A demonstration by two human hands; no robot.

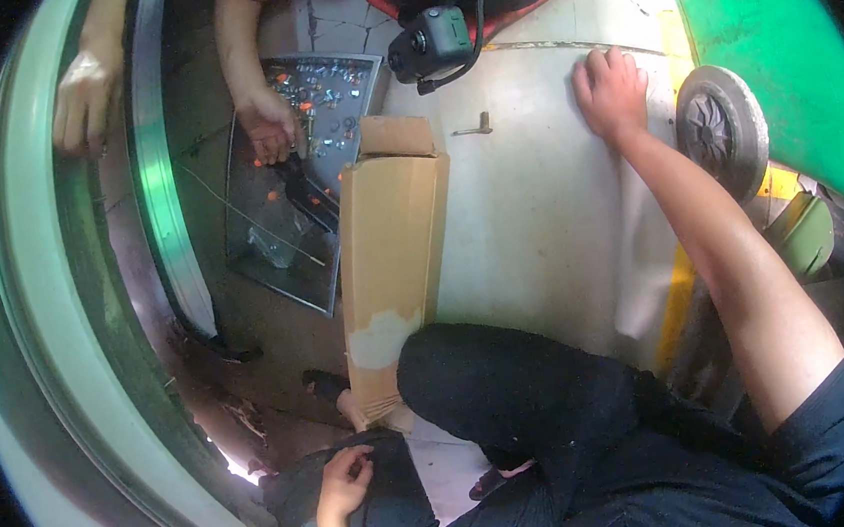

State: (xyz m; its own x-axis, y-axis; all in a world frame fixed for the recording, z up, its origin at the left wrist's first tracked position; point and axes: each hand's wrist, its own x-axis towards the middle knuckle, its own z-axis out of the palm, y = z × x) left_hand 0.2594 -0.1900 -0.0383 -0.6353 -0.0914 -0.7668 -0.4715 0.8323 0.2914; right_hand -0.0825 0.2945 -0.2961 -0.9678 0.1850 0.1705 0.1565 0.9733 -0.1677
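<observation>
My left hand (344, 482) rests on my dark trouser leg, its fingers loosely curled and slightly apart, with nothing seen in them. My right arm stretches forward, and my right hand (614, 93) lies palm down on the pale floor (538, 213). Between that hand and the cardboard lies a small metal tool with a short cross head (475, 126). A long folded piece of brown cardboard (390, 236) lies in front of my knees. Past it is a shallow metal-rimmed tray (334, 291) with many small fasteners and orange clips.
Opposite me, a co-worker's hand (270, 126) is over the tray beside a black curved part (308, 195); another hand (87, 100) touches the pale vehicle panel (37, 227) at left. A round grey wheel-like disc (722, 132) stands at right by a green sheet (774, 42).
</observation>
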